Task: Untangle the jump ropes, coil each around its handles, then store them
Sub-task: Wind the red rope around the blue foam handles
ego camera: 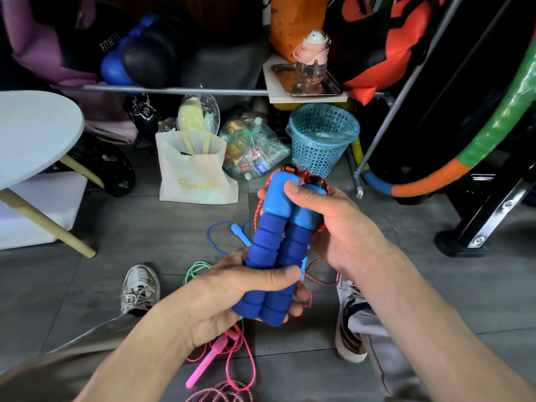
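A: Hands noted: the left hand [232, 288] is curled round the lower foam of the blue handles [278, 256]; their upper plastic ends are clasped by the right hand [327, 224]. Handles held side by side above the floor [116, 227].

B: Red cord [319, 274]?

A: Draped loose behind the handles, thin and limp; likely light. Foam judged grippy, best held there. Pink rope [220, 352] and blue rope [217, 236] are left on the floor.

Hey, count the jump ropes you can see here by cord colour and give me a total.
Red cord, on the blue handles held by left hand and right hand: 1
Blue cord: 1
Green cord: 1
Pink cord: 1
Total: 4
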Available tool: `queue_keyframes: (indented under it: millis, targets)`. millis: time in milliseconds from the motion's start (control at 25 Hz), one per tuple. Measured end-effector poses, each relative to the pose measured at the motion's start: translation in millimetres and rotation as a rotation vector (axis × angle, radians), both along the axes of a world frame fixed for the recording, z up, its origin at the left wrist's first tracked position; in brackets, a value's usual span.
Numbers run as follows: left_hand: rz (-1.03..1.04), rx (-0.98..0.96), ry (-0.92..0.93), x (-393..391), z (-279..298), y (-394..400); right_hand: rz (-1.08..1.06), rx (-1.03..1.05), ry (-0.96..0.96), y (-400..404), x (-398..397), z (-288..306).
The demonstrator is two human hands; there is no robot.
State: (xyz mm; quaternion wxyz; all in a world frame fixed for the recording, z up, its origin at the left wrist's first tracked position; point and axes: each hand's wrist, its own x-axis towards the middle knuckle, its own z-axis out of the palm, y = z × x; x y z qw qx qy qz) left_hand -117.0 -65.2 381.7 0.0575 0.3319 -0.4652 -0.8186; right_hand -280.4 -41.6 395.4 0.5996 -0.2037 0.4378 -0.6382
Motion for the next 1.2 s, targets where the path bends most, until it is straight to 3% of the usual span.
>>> queue_keyframes:
  millis: [240,400,520,720,880,1000,1200]
  targets:
    - [0.042,-0.042,-0.007,0.2,-7.9,-2.1,0.025,0.017,0.106,2.5,1.1,0.9]
    - [0.107,-0.091,0.101,2.5,-9.6,-6.1,-0.076,0.208,0.462,-4.4,-15.6,1.3]
    - [0.126,-0.143,0.113,5.9,-10.7,-13.3,-0.307,0.161,0.430,-8.5,-27.0,-5.4]
    - [0.056,-0.152,0.149,8.3,-7.0,-15.6,-0.079,0.012,0.378,-3.8,-4.6,-6.6]
    - [0.008,-0.139,0.171,12.5,-5.8,-20.6,0.023,-0.069,0.097,-2.9,-1.7,-4.7]
    - [0.058,-0.178,0.082,9.5,-5.9,-19.6,0.135,-0.077,-0.033,-0.5,-1.9,-5.7]
    - [0.197,-0.267,-0.052,1.4,-6.8,-17.6,0.049,-0.033,-0.067,-4.2,8.5,-9.9]
